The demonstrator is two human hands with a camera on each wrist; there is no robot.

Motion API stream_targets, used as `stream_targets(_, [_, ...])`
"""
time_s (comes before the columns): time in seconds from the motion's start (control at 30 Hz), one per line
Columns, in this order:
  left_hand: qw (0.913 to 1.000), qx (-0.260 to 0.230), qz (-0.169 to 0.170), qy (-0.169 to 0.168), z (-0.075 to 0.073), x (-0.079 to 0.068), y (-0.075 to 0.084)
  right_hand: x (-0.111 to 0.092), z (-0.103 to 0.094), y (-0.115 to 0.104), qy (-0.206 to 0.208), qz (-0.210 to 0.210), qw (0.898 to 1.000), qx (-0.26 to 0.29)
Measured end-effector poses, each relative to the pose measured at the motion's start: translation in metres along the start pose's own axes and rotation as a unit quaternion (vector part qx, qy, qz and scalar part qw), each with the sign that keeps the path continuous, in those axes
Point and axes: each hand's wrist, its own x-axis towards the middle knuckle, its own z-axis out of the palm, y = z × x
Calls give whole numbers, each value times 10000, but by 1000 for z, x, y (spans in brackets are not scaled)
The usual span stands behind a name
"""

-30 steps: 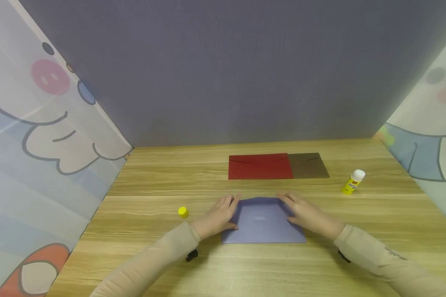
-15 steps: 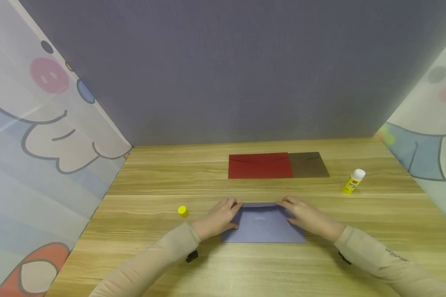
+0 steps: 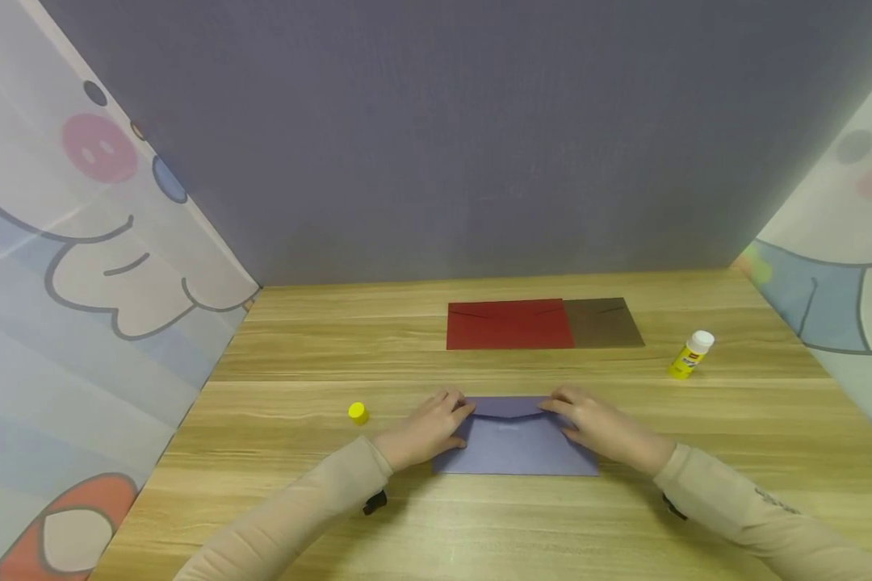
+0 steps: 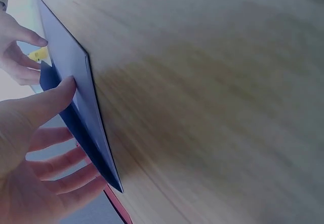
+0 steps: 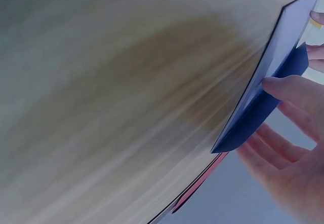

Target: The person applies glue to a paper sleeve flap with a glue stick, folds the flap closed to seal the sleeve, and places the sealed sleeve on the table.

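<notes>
A purple envelope (image 3: 516,452) lies on the wooden table in front of me, its flap (image 3: 507,406) on the far side bent partway over towards me. The left hand (image 3: 425,428) holds its left side, the right hand (image 3: 603,421) its right side. In the left wrist view the thumb rests on the envelope's face (image 4: 71,51) and the fingers are behind the flap. The right wrist view has the same hold, with the thumb on the face and the fingers behind the dark-looking flap (image 5: 258,115). The flap's edge stands apart from the body in both wrist views.
Beyond the hands, a red envelope (image 3: 509,327) partly overlaps a brown envelope (image 3: 601,324). A yellow glue stick with a white end (image 3: 690,355) stands at the right. A small yellow cap (image 3: 358,413) sits left of the left hand. A grey panel (image 3: 465,145) rises behind the table.
The envelope's flap has gone from standing up at the far edge to folding down towards me. Both hands' fingers have come slightly nearer with it.
</notes>
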Motion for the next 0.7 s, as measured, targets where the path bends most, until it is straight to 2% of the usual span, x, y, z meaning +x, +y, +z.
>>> stream_targets(0.27, [9999,165,47,-6,0,-1,1,-1,-3,-4,-382,187,9991,50])
stream_targets(0.57, [9998,185,70,-11,1,-1,1,-1,-2,-4,-303,128,9994,-60])
stream_targets(0.7, [9996,275,91,-26,3,-1,1,-1,-2,-5,-410,131,9990,-75])
